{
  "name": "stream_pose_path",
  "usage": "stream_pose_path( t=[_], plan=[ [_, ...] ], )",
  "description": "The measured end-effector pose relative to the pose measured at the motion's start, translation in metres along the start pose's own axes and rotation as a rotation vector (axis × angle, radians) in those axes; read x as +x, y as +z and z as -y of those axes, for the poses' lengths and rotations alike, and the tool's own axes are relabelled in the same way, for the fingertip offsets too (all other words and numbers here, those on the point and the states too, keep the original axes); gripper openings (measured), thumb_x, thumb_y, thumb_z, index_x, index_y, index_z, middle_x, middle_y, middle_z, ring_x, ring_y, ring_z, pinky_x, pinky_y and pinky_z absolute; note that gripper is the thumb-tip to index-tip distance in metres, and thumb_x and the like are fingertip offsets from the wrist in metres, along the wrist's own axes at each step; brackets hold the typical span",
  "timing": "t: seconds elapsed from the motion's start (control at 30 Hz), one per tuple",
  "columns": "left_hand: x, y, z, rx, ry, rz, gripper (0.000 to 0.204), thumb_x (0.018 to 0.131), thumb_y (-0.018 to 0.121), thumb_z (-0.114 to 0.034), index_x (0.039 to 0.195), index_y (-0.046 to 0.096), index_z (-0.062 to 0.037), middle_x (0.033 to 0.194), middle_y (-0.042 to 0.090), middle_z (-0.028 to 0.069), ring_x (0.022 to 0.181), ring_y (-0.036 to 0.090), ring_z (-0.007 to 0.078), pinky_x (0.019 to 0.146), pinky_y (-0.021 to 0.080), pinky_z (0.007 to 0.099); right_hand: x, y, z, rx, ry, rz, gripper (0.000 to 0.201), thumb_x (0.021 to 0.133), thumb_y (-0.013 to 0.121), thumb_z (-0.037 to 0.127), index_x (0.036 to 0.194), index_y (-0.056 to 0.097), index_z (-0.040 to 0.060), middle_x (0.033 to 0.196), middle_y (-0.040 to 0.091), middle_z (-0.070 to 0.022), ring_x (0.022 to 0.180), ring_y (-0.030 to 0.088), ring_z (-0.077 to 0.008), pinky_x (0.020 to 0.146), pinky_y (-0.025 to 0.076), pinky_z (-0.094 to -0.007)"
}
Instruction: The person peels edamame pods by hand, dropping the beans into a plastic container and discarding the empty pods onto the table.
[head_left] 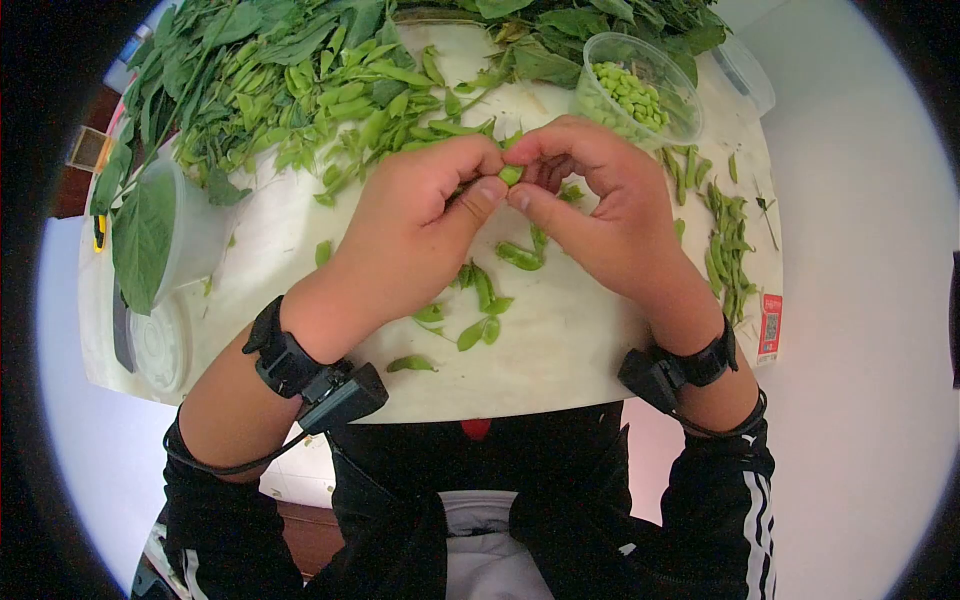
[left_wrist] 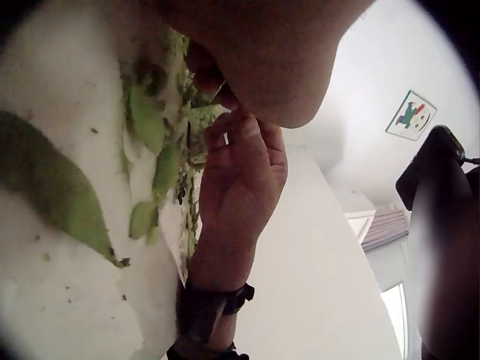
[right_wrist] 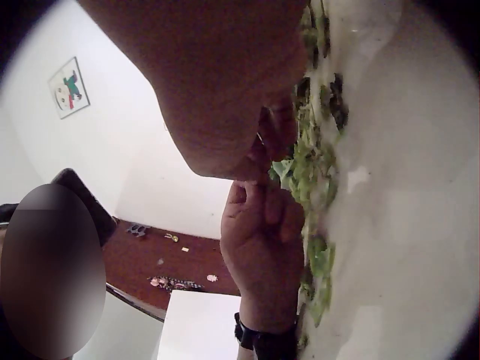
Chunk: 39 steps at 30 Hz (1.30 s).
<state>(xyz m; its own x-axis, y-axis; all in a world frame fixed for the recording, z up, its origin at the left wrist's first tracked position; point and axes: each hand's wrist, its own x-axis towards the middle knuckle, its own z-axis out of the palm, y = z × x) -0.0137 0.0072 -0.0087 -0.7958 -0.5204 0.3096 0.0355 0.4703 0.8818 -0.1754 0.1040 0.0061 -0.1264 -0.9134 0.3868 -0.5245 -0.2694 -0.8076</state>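
Note:
Between the fingertips of both hands, over the middle of the table, is a small green bean pod [head_left: 511, 175]. My left hand [head_left: 425, 205] pinches it from the left with thumb and forefinger. From the other side, my right hand [head_left: 605, 190] grips it with thumb and fingertips, its other fingers curled. In both wrist views the hands meet at the fingertips, with the pod hidden there. Below them lie loose pods [head_left: 483, 287] on the white table [head_left: 560, 370]. Beyond my right hand stands a clear round tub [head_left: 640, 60] of shelled green beans [head_left: 630, 95].
A big heap of leafy stalks and pods [head_left: 330, 90] spreads over the far left. More flat pods [head_left: 728, 245] lie along the right edge. At left are a translucent container [head_left: 195, 225] under a leaf and a round lid [head_left: 160, 345].

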Motion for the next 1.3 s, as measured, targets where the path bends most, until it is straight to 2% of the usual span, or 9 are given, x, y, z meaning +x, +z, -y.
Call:
stream_pose_path(
  t=[0.07, 0.2, 0.37, 0.6, 0.77, 1.0, 1.1, 1.17, 1.3],
  plan=[
    [0.0, -0.001, -0.004, -0.003, -0.066, -0.01, 0.007, 0.087, 0.059, -0.007, 0.088, 0.056, -0.0008, 0.068, 0.054, 0.0127, 0.058, 0.049, 0.0241, 0.056, 0.041, 0.0315, 0.0, 0.0, -0.001, 0.062, 0.041, -0.003, 0.018, 0.077, 0.069, 0.005, 0.095, 0.066, 0.0036, 0.078, 0.061, -0.0053, 0.069, 0.058, -0.0129, 0.064, 0.047, -0.0262],
    [-0.002, 0.0, -0.005, 0.023, -0.05, -0.029, 0.006, 0.086, 0.06, -0.006, 0.088, 0.057, -0.0013, 0.067, 0.054, 0.0126, 0.057, 0.048, 0.0239, 0.055, 0.041, 0.0312, -0.002, 0.0, -0.004, 0.056, -0.012, -0.025, 0.016, 0.077, 0.07, 0.006, 0.093, 0.068, 0.003, 0.078, 0.064, -0.0067, 0.07, 0.06, -0.0129, 0.065, 0.048, -0.0261],
    [-0.001, 0.0, -0.007, -0.001, -0.079, -0.049, 0.004, 0.087, 0.061, -0.005, 0.088, 0.059, -0.0022, 0.067, 0.057, 0.0103, 0.058, 0.051, 0.0196, 0.055, 0.041, 0.0301, -0.002, -0.001, -0.002, -0.071, -0.101, -0.047, 0.011, 0.077, 0.072, 0.008, 0.085, 0.068, 0.0019, 0.077, 0.067, -0.0106, 0.069, 0.065, -0.0168, 0.063, 0.049, -0.0266],
    [-0.001, 0.0, -0.006, 0.039, -0.027, -0.034, 0.006, 0.087, 0.062, -0.006, 0.088, 0.058, -0.0015, 0.068, 0.057, 0.0087, 0.058, 0.05, 0.0157, 0.056, 0.042, 0.0277, 0.0, -0.004, 0.003, -0.131, -0.157, -0.014, 0.014, 0.078, 0.074, 0.013, 0.086, 0.07, 0.0033, 0.075, 0.067, -0.0101, 0.066, 0.065, -0.0179, 0.06, 0.05, -0.0276],
    [-0.001, 0.0, -0.001, -0.141, -0.121, 0.007, 0.009, 0.09, 0.06, -0.006, 0.084, 0.056, -0.0011, 0.066, 0.054, 0.0034, 0.06, 0.049, 0.0095, 0.056, 0.041, 0.0248, -0.002, -0.003, 0.004, -0.119, -0.045, -0.022, 0.017, 0.079, 0.075, 0.019, 0.086, 0.071, 0.004, 0.075, 0.068, -0.0105, 0.063, 0.064, -0.0167, 0.06, 0.05, -0.0275],
    [-0.001, 0.002, 0.001, -0.234, -0.109, 0.01, 0.01, 0.092, 0.058, -0.007, 0.083, 0.057, -0.0012, 0.067, 0.055, 0.0002, 0.062, 0.049, 0.0065, 0.056, 0.04, 0.023, -0.002, -0.005, 0.004, -0.103, 0.045, 0.026, 0.016, 0.079, 0.075, 0.019, 0.087, 0.071, 0.005, 0.075, 0.068, -0.0107, 0.063, 0.064, -0.0165, 0.059, 0.05, -0.0274],
    [0.001, 0.001, -0.003, -0.244, -0.15, 0.013, 0.011, 0.093, 0.058, -0.01, 0.087, 0.06, -0.0011, 0.068, 0.055, -0.0006, 0.062, 0.049, 0.0055, 0.055, 0.04, 0.0225, -0.002, -0.006, 0.001, -0.142, -0.026, -0.024, 0.015, 0.079, 0.074, 0.017, 0.088, 0.071, 0.0056, 0.076, 0.067, -0.0106, 0.065, 0.064, -0.0201, 0.06, 0.049, -0.0289],
    [0.002, -0.003, -0.008, -0.327, -0.275, 0.05, 0.015, 0.095, 0.057, -0.014, 0.092, 0.062, -0.0007, 0.069, 0.056, -0.0017, 0.062, 0.049, 0.0048, 0.056, 0.039, 0.0217, -0.001, -0.007, -0.001, -0.243, -0.103, -0.078, 0.014, 0.078, 0.073, 0.015, 0.089, 0.07, 0.0062, 0.075, 0.066, -0.0101, 0.067, 0.064, -0.0245, 0.06, 0.049, -0.0316],
    [0.002, -0.003, -0.005, -0.42, -0.297, 0.063, 0.019, 0.097, 0.055, -0.017, 0.096, 0.063, -0.0001, 0.072, 0.057, -0.0029, 0.065, 0.049, 0.0037, 0.058, 0.039, 0.0209, 0.002, -0.009, 0.0, -0.298, -0.144, -0.04, 0.015, 0.078, 0.071, 0.013, 0.092, 0.068, 0.0073, 0.074, 0.064, -0.0089, 0.068, 0.063, -0.0257, 0.06, 0.048, -0.0334]
  ],
)
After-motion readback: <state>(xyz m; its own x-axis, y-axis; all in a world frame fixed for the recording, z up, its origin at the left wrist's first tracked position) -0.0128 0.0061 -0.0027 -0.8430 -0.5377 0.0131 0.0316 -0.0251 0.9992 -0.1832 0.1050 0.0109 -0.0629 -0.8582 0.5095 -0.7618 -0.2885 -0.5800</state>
